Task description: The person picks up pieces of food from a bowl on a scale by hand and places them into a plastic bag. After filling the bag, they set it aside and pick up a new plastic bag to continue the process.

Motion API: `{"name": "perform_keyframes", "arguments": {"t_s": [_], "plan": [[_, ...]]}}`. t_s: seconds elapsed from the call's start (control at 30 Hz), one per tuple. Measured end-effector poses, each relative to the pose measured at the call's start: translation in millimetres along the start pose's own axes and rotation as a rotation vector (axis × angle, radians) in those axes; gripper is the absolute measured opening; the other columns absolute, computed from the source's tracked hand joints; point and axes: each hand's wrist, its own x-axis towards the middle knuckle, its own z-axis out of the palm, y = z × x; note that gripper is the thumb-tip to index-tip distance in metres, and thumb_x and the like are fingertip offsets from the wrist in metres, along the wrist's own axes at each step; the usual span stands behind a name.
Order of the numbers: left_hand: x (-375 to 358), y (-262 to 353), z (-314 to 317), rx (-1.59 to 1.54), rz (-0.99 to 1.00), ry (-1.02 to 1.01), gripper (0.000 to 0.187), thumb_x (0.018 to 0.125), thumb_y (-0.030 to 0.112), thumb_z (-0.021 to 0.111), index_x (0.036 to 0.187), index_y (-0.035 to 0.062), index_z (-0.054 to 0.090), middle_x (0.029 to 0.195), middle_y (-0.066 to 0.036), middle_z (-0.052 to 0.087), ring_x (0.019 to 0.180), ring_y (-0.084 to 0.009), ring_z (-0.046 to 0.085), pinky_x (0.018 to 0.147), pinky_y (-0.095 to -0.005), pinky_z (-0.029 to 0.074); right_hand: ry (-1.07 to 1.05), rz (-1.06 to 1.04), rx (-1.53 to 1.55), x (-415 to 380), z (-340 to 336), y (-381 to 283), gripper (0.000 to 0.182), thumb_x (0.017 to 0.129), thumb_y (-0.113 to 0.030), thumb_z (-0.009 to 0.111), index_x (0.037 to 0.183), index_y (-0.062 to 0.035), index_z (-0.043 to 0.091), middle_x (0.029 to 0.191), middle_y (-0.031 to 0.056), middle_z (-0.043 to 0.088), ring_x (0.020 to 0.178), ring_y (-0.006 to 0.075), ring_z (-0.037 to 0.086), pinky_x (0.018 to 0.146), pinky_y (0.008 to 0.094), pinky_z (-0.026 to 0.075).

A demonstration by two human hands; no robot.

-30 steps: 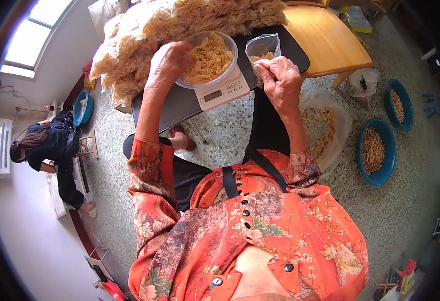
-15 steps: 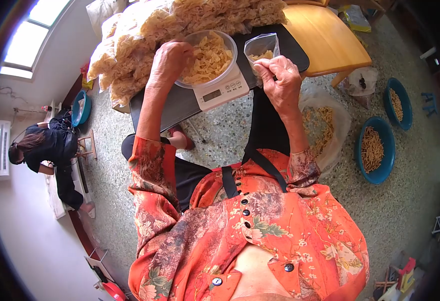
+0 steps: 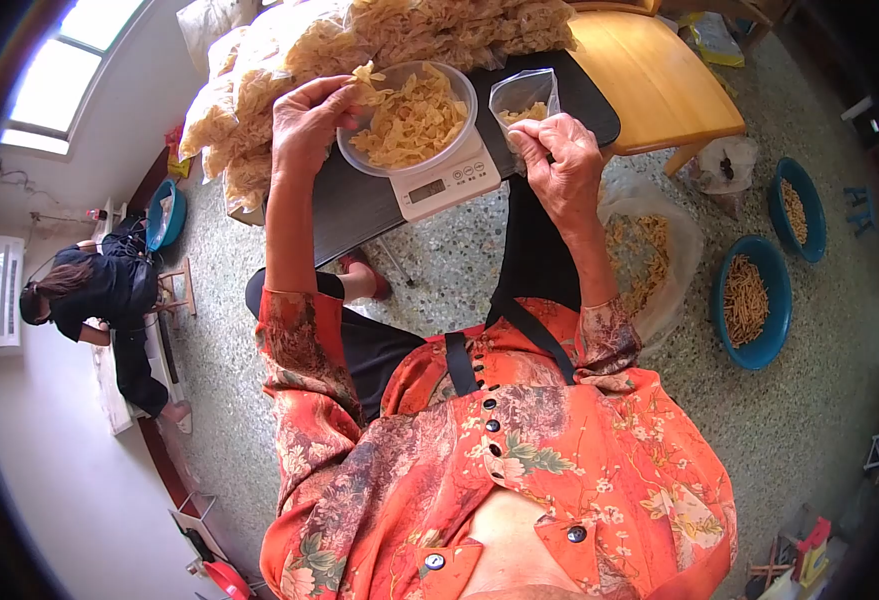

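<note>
At the left rim of a clear plastic bowl (image 3: 473, 110), my left hand (image 3: 306, 122) pinches a few thin, crinkled pale-yellow dried flakes (image 3: 365, 78). More of these flakes fill the bowl, which rests on a white digital scale (image 3: 449, 184) with a small display too blurred to read. My right hand (image 3: 559, 160) is closed on the edge of a small clear plastic bag (image 3: 525, 92). The bag stands upright, mouth spread, with some flakes low inside it. Bowl, scale and bag are on a dark tabletop (image 3: 344, 215).
Bulging bags of flakes (image 3: 289, 70) are piled behind the bowl. A wooden chair (image 3: 649, 75) adjoins the table on the right. On the floor stand an open plastic sack (image 3: 684, 230) and blue basins (image 3: 784, 325) of stick-like pieces. Another person (image 3: 89, 290) sits far left.
My left hand has drawn back leftward from over the bowl to its rim, and flakes now show between its fingers. My right hand keeps its place on the bag.
</note>
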Motion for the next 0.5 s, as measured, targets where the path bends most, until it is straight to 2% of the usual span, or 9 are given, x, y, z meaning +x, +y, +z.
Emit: {"name": "perform_keyframes", "arguments": {"t_s": [0.03, 0.2, 0.27, 0.37, 0.5], "plan": [[0, -1, -1, -0.127, -0.041, 0.009, 0.024, 0.090, 0.011, 0.079, 0.110, -0.0021, 0.074, 0.087, -0.008, 0.075, 0.065, -0.0092, 0.066, 0.060, -0.0225, 0.056, 0.000, -0.001, 0.001, 0, 0, 1, 0.014, 0.082, -0.019, 0.081, 0.090, -0.0087, 0.078, 0.082, 0.0046, 0.068, 0.079, 0.0268, 0.067, 0.076, 0.0410, 0.051], [1, 2, -2, -0.378, -0.092, -0.023, 0.025, 0.094, 0.005, 0.073, 0.116, -0.0045, 0.071, 0.094, -0.011, 0.075, 0.070, -0.0108, 0.068, 0.060, -0.0204, 0.056, -0.010, 0.011, -0.017, -2, -1, 0, 0.014, 0.081, -0.019, 0.081, 0.091, -0.0092, 0.078, 0.083, 0.0044, 0.069, 0.080, 0.0261, 0.067, 0.077, 0.0404, 0.051], [-1, 7, 3, -0.465, -0.108, -0.111, 0.026, 0.095, 0.004, 0.071, 0.119, -0.0056, 0.069, 0.097, -0.012, 0.075, 0.072, -0.0117, 0.068, 0.060, -0.0207, 0.056, -0.017, 0.023, -0.022, -1, -1, 0, 0.014, 0.081, -0.019, 0.081, 0.091, -0.0094, 0.079, 0.083, 0.0043, 0.069, 0.080, 0.0256, 0.067, 0.077, 0.0400, 0.050], [-7, 20, 22, -0.522, -0.093, -0.216, 0.023, 0.094, 0.005, 0.073, 0.113, -0.0058, 0.071, 0.093, -0.013, 0.075, 0.073, -0.0136, 0.071, 0.061, -0.0223, 0.059, 0.000, 0.009, -0.012, 0, -1, -1, 0.013, 0.082, -0.019, 0.081, 0.090, -0.0095, 0.079, 0.082, 0.0041, 0.068, 0.080, 0.0255, 0.067, 0.076, 0.0398, 0.050], [-13, 32, 60, -0.429, -0.029, -0.274, 0.024, 0.094, 0.005, 0.073, 0.116, -0.0057, 0.070, 0.095, -0.013, 0.075, 0.074, -0.0136, 0.071, 0.062, -0.0231, 0.058, 0.012, -0.008, 0.002, 0, -1, -1, 0.012, 0.081, -0.018, 0.081, 0.089, -0.0091, 0.078, 0.081, 0.0048, 0.068, 0.079, 0.0262, 0.067, 0.076, 0.0400, 0.050]]}}
